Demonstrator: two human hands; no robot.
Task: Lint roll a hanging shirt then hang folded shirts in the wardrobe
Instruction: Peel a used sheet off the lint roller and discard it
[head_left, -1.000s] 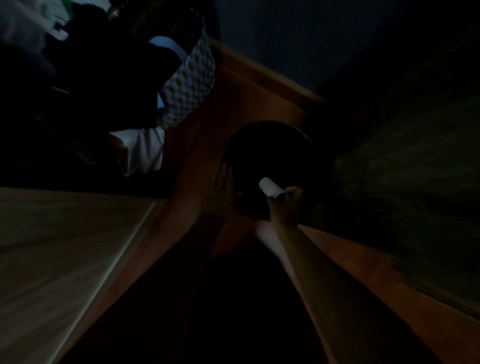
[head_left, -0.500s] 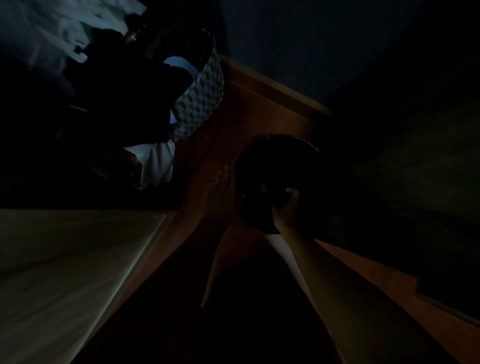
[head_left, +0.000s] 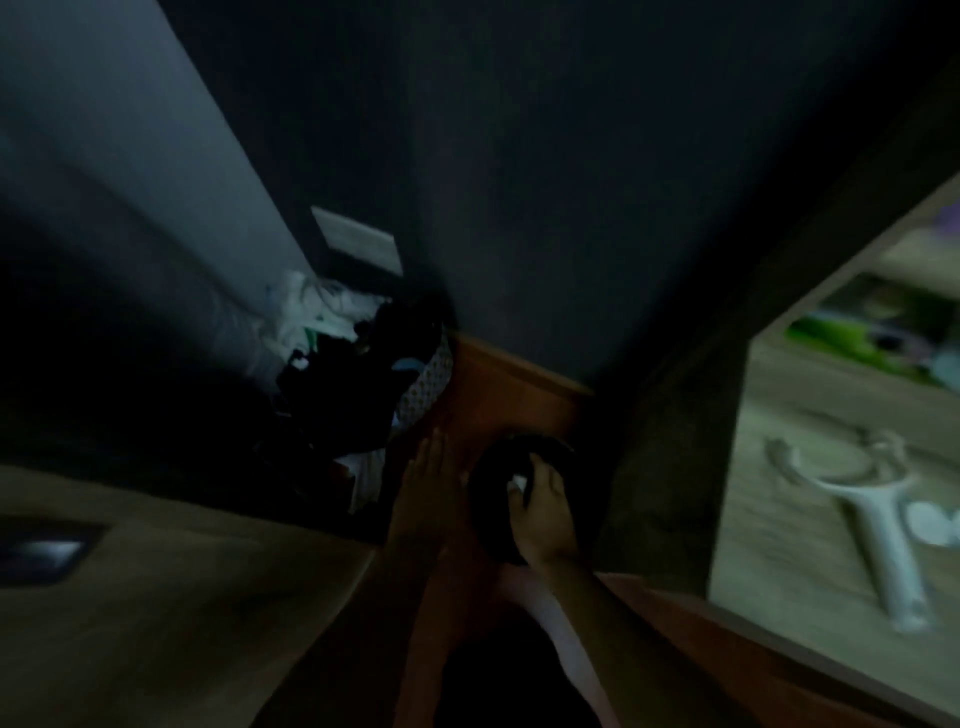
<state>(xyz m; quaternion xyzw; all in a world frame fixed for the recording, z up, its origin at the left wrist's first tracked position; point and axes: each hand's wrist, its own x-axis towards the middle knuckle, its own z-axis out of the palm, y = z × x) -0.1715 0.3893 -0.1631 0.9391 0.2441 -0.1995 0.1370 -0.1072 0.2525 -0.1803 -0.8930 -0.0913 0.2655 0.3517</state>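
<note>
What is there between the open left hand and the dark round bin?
Only a narrow strip of bare reddish floor separates the left hand from the dark round bin, as the head view shows.

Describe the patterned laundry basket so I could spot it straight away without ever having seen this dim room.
Start at the dark wall ahead and follow it down to the reddish-brown floor. The basket stands there in the corner, left of the left hand and the round black bin. Its pale side with a small repeating pattern, and the dark and white clothes heaped in it, set it apart.
</note>
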